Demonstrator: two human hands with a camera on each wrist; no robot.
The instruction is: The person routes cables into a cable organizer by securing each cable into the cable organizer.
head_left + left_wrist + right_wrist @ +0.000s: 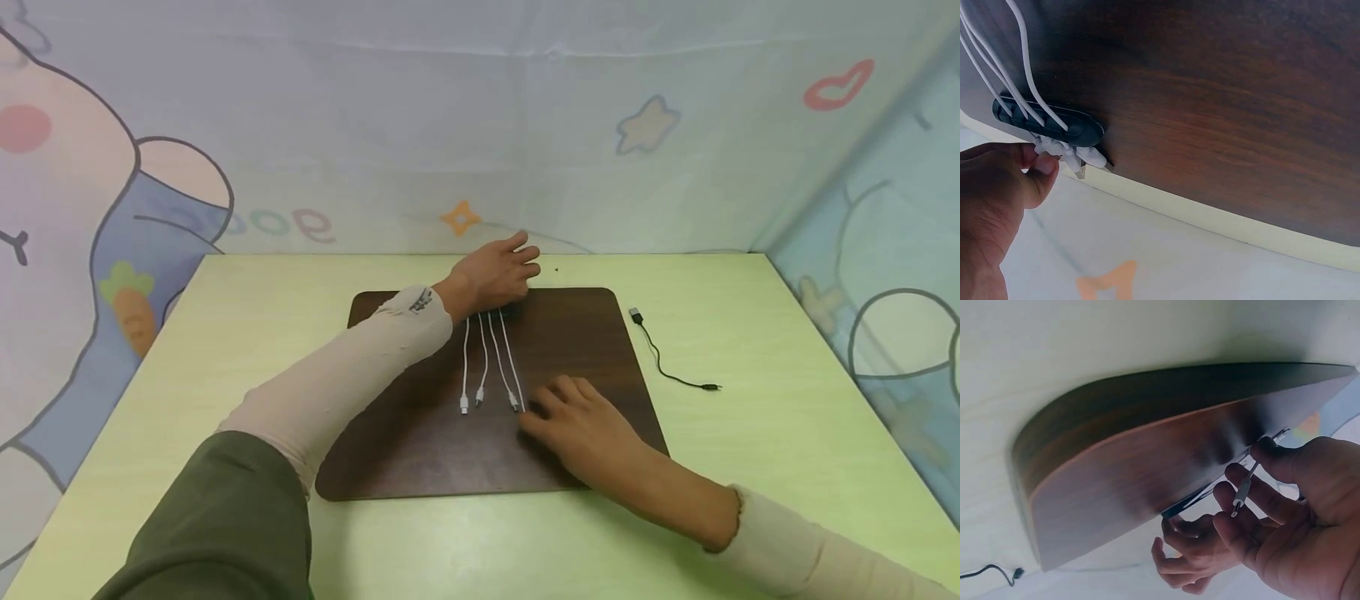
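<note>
A black cable clip holder (1047, 120) lies at the far edge of a dark wood-grain board (442, 458), with several white cables (1025, 47) running through its slots. Behind it, my left hand (491, 275) pinches one of the bunched white USB plugs (1054, 149) between thumb and forefinger. Over the board's right half, my right hand (585, 429) pinches a white cable near its small plug (1240, 499); this cable runs straight back to the holder. The small plugs (464, 405) of the other white cables lie on the board to the left of that hand.
A short black USB cable (660, 362) lies on the pale yellow-green table (480, 542), right of the board. A printed cloth backdrop (375, 108) rises behind the table and along its sides.
</note>
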